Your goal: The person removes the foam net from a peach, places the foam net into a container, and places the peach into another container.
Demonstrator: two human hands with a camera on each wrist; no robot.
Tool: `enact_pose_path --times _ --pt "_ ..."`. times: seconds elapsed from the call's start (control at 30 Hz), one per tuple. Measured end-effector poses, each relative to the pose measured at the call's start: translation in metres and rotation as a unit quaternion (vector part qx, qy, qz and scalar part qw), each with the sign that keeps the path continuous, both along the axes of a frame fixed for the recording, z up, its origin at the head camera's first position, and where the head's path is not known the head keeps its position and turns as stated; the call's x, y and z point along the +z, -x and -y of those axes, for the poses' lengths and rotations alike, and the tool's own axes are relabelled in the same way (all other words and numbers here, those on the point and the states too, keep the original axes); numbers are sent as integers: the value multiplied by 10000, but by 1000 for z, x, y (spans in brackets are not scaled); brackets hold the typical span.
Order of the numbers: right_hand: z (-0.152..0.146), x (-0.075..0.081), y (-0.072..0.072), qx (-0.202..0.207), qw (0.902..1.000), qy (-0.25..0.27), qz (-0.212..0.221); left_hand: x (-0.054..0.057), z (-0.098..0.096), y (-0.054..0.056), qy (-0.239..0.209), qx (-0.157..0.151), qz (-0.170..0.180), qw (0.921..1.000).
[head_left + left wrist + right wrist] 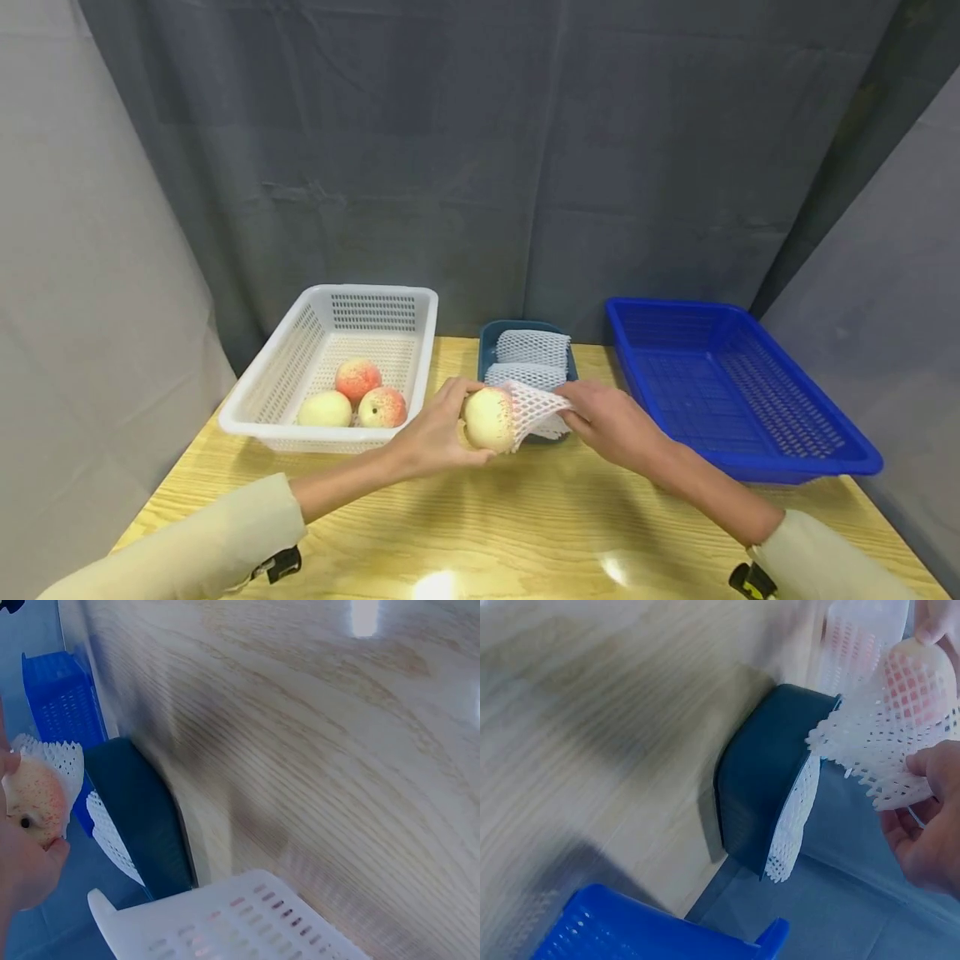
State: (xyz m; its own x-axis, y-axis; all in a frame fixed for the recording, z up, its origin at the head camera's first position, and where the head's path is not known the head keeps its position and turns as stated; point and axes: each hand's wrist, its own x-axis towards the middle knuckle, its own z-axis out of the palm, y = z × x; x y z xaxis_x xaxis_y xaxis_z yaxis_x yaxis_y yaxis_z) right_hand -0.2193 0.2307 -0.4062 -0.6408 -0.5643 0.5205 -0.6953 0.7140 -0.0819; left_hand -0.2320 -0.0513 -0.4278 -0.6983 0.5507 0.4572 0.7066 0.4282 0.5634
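Note:
My left hand [442,427] grips a yellow and red peach [489,419] above the middle of the table. A white foam net sleeve [534,408] covers the peach's right end. Its loose tail is pinched between the thumb and fingers of my right hand [617,421]. In the right wrist view the net [892,742] spreads wide around the red side of the peach [919,682]. The left wrist view shows the bare end of the peach [34,799] with a dark spot, between thumb and fingers. Behind the hands, a dark teal tray [491,333] holds several more foam nets [532,348].
At the left, a white perforated basket [262,400] contains 3 peaches [357,380]. A blue basket [757,467] stands at the right. All rest on a wooden table [480,533], with a grey curtain [450,167] behind it.

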Motion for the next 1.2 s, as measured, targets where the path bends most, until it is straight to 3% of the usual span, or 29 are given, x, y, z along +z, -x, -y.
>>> enact_pose_path --times 0.37,0.53,0.73,1.2 --pt "-2 6 22 -396 9989 234 115 6 24 8 -188 270 -158 9993" --pt "-1 0 35 -382 9992 55 -140 9 35 12 -141 617 -196 9978" --pt "1 -11 53 -116 9994 -198 -263 13 43 14 -243 819 -57 9963" --pt "10 -20 70 -9 9981 -574 -224 19 61 25 -86 891 -131 9959"
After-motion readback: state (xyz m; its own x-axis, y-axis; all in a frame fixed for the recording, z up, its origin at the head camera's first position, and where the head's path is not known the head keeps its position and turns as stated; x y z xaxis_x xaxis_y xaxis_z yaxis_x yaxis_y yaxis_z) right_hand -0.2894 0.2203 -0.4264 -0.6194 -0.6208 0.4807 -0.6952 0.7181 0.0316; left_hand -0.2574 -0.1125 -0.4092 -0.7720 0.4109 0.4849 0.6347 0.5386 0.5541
